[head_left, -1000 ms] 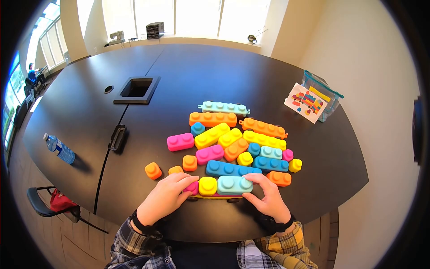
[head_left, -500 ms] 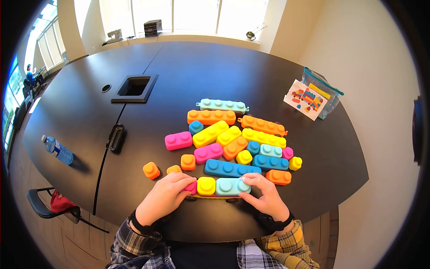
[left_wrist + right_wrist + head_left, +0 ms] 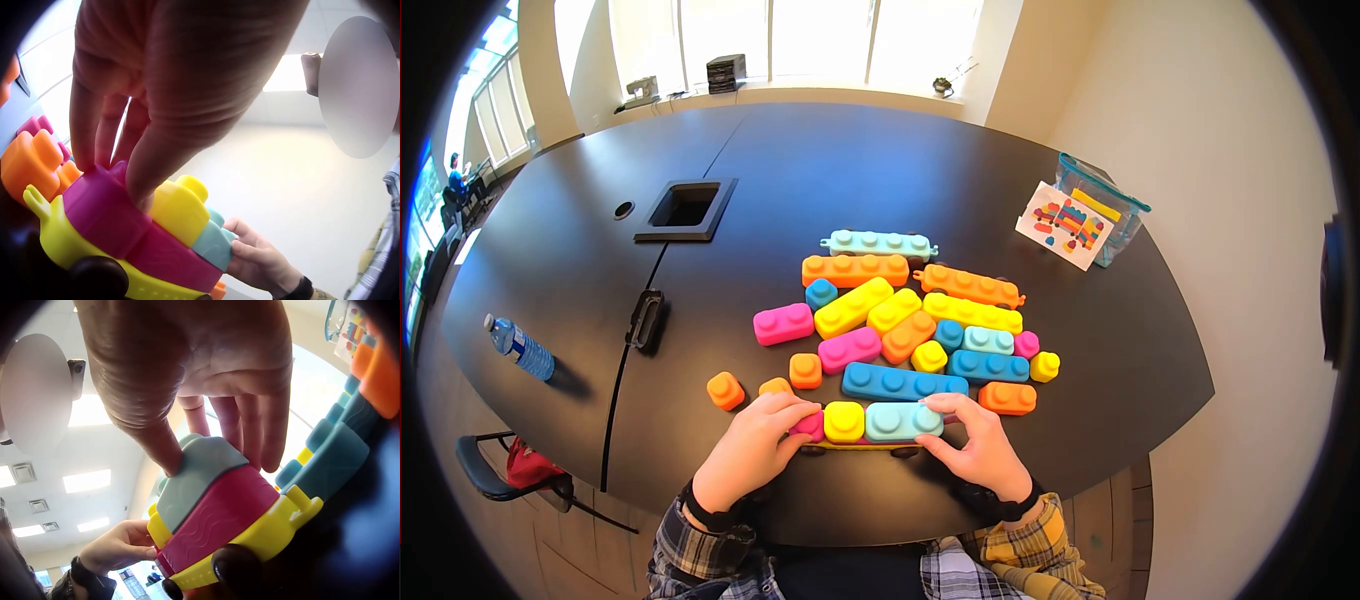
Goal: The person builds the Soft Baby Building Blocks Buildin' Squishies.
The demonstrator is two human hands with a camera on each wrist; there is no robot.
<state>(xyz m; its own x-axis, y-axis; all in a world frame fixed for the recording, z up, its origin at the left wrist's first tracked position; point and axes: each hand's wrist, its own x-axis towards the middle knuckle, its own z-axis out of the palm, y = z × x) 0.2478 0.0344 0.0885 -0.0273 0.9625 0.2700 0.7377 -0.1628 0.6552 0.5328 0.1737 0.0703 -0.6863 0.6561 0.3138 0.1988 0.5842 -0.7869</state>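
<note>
A yellow wheeled base (image 3: 250, 545) stands at the table's near edge with a magenta layer (image 3: 219, 515) of blocks on it. Along its top sit a small magenta block (image 3: 103, 206) at the left end, a yellow block (image 3: 844, 422) in the middle and a longer light blue block (image 3: 890, 422) at the right. My left hand (image 3: 750, 452) pinches the magenta block between thumb and fingers. With thumb in front and fingers behind, my right hand (image 3: 982, 447) grips the light blue block's outer end. In both wrist views the blocks are seated on one another.
Just beyond the base lie a long blue block (image 3: 905, 381) and several loose blocks. Two orange and light blue wheeled bases (image 3: 880, 245) stand farther back. A picture card (image 3: 1065, 225) leans on a clear bag (image 3: 1125, 225) at right; a water bottle (image 3: 520, 347) is at left.
The head view has shifted slightly, so the whole scene sits a little farther left and lower. Both hands keep their hold on the same blocks.
</note>
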